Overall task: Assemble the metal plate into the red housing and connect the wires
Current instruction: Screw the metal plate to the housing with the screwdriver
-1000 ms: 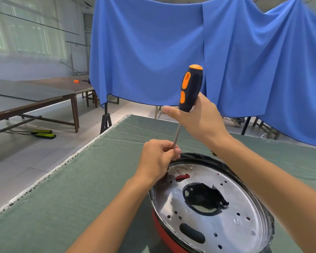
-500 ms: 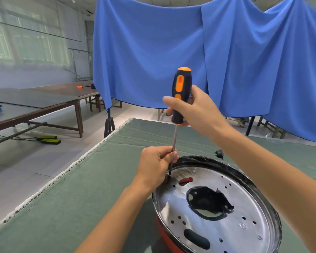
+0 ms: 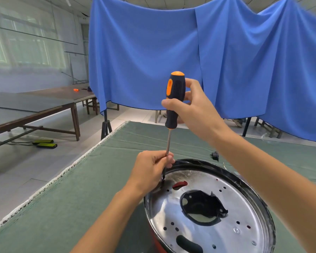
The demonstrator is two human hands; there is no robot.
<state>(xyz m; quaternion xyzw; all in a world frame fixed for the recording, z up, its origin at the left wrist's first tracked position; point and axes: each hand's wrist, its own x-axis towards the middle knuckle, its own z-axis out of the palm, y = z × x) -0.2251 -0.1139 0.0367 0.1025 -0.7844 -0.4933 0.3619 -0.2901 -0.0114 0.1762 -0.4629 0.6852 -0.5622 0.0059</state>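
Between left fingers (image 3: 169, 159), screwdriver (image 3: 173, 99) shaft.

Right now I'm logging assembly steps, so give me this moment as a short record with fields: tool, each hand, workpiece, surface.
tool: screwdriver, upright, tip at the plate's far-left edge
right hand: grips the handle
left hand: pinches the shaft low down
workpiece: metal plate seated in the red housing
surface: green mat
nearby: black plug on the mat beyond the housing
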